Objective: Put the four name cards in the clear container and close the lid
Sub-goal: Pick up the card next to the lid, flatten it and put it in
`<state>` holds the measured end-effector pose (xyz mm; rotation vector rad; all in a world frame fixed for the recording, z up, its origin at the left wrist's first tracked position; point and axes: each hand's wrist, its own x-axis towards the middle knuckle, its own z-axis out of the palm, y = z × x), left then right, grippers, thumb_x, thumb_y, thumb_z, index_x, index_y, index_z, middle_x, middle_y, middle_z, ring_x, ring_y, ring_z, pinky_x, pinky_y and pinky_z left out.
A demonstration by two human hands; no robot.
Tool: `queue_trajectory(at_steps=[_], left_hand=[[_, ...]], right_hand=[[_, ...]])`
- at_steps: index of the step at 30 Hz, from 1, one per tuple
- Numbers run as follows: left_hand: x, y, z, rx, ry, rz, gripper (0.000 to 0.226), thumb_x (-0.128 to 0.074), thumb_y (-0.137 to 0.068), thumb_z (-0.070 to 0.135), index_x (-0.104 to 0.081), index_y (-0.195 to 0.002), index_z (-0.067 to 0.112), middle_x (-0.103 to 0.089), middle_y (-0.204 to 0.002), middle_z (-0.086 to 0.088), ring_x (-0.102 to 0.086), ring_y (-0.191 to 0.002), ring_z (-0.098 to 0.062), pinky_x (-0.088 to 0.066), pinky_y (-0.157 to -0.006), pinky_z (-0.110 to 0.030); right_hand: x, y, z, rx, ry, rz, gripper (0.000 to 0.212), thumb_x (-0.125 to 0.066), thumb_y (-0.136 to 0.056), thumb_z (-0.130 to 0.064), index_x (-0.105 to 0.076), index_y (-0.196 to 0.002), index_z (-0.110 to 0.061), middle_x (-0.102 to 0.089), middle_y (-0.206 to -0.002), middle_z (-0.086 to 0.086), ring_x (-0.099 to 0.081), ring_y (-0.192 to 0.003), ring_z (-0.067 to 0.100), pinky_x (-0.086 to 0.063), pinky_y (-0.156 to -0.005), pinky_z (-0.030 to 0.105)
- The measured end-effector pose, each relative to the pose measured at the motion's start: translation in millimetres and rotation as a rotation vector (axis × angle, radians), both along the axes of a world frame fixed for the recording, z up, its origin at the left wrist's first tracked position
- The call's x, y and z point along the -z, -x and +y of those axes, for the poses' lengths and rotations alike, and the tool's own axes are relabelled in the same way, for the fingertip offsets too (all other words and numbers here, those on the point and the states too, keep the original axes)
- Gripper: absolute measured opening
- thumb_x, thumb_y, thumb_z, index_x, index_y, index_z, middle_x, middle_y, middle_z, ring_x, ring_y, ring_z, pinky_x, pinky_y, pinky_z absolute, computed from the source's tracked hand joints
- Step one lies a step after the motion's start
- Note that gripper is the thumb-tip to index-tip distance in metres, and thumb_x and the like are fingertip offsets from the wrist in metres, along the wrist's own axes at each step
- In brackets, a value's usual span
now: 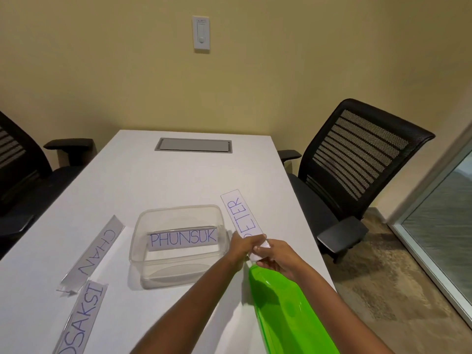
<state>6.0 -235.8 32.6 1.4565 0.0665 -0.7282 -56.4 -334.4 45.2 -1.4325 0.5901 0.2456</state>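
A clear container (138, 241) sits open in the middle of the white table, with the PHUNSUK card (183, 238) standing inside it. Just right of the container, my left hand (242, 247) and my right hand (274, 255) both pinch the near end of the PETER card (240, 213), which points away from me. The CHAN card (95, 247) lies to the container's left, and the card ending in OSAKSI (83, 320) lies nearer me at the lower left. The green lid (283, 310) rests on the table under my right forearm.
The white table (178, 175) has a grey cable hatch (193, 145) at its far end. Black mesh office chairs stand at the right (357, 159) and the left (20, 162). A glass wall (441, 213) runs along the far right.
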Motion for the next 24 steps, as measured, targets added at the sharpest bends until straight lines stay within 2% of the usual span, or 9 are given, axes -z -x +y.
queue_trajectory(at_steps=[3,6,10,12,15,18,19,21,24], left_hand=[[-7,-1,13,0.027,0.043,0.015,0.051,-0.069,-0.081,0.005,-0.052,-0.127,-0.007,-0.064,-0.115,-0.024,-0.061,-0.095,-0.029,-0.053,-0.069,-0.031],[-16,-4,29,0.082,0.08,-0.009,0.04,-0.067,-0.083,0.006,-0.058,-0.12,-0.006,-0.064,-0.108,-0.021,-0.061,-0.095,-0.029,-0.052,-0.083,-0.037],[-25,-13,51,0.131,0.101,-0.028,0.041,-0.067,-0.083,0.004,-0.058,-0.122,-0.005,-0.068,-0.096,-0.013,-0.064,-0.077,-0.019,-0.054,-0.067,-0.024],[-29,-19,63,0.144,0.08,-0.041,0.041,-0.068,-0.082,0.005,-0.059,-0.122,-0.001,-0.069,-0.096,-0.009,-0.066,-0.076,-0.014,-0.056,-0.061,-0.017],[-34,-27,79,0.165,0.026,-0.073,0.041,-0.068,-0.082,0.005,-0.06,-0.122,0.001,-0.068,-0.103,-0.009,-0.066,-0.073,-0.01,-0.055,-0.061,-0.016],[-37,-31,96,0.213,-0.072,-0.126,0.039,-0.069,-0.081,0.006,-0.062,-0.119,0.0,-0.069,-0.087,-0.002,-0.067,-0.053,0.0,-0.052,-0.05,-0.011],[-39,-32,101,0.233,-0.11,-0.147,0.039,-0.07,-0.081,0.006,-0.063,-0.118,0.0,-0.069,-0.086,-0.002,-0.066,-0.052,0.0,-0.051,-0.047,-0.01],[-42,-34,110,0.271,-0.175,-0.186,0.04,-0.071,-0.08,0.007,-0.063,-0.118,0.0,-0.067,-0.086,-0.003,-0.063,-0.059,-0.005,-0.049,-0.045,-0.008],[-47,-37,122,0.305,-0.225,-0.221,0.04,-0.071,-0.08,0.007,-0.063,-0.119,0.001,-0.065,-0.084,-0.001,-0.059,-0.064,-0.008,-0.048,-0.045,-0.007]], right_hand=[[-10,0,7,-0.061,0.085,-0.011,0.031,-0.062,-0.088,-0.01,-0.061,-0.116,0.004,-0.064,-0.098,0.016,-0.061,-0.076,0.016,-0.054,-0.062,0.019],[-22,-1,12,-0.135,0.195,-0.026,0.029,-0.064,-0.087,-0.015,-0.064,-0.111,0.002,-0.064,-0.099,0.025,-0.061,-0.078,0.02,-0.05,-0.065,0.022],[-38,-11,17,-0.171,0.322,-0.063,0.022,-0.064,-0.088,-0.017,-0.064,-0.105,-0.004,-0.063,-0.089,0.007,-0.058,-0.073,0.012,-0.048,-0.065,0.02],[-44,-18,20,-0.131,0.369,-0.1,0.026,-0.062,-0.09,-0.019,-0.06,-0.114,-0.008,-0.062,-0.092,0.006,-0.058,-0.069,0.009,-0.046,-0.062,0.019],[-49,-28,25,-0.012,0.455,-0.205,0.038,-0.057,-0.093,-0.021,-0.052,-0.127,-0.004,-0.058,-0.1,0.008,-0.06,-0.078,0.019,-0.047,-0.063,0.023],[-57,-41,29,0.04,0.669,-0.307,0.044,-0.059,-0.091,-0.019,-0.048,-0.132,-0.007,-0.061,-0.114,0.014,-0.055,-0.089,0.021,-0.049,-0.078,0.036],[-60,-45,30,0.043,0.722,-0.336,0.046,-0.06,-0.091,-0.019,-0.047,-0.133,-0.008,-0.059,-0.122,0.015,-0.054,-0.09,0.021,-0.047,-0.081,0.036],[-67,-52,34,0.047,0.796,-0.392,0.05,-0.061,-0.09,-0.017,-0.044,-0.137,-0.009,-0.053,-0.132,0.016,-0.057,-0.098,0.025,-0.043,-0.084,0.03],[-71,-62,37,0.043,0.93,-0.403,0.053,-0.059,-0.091,-0.017,-0.042,-0.14,-0.007,-0.046,-0.141,0.015,-0.046,-0.128,0.029,-0.036,-0.103,0.031]])
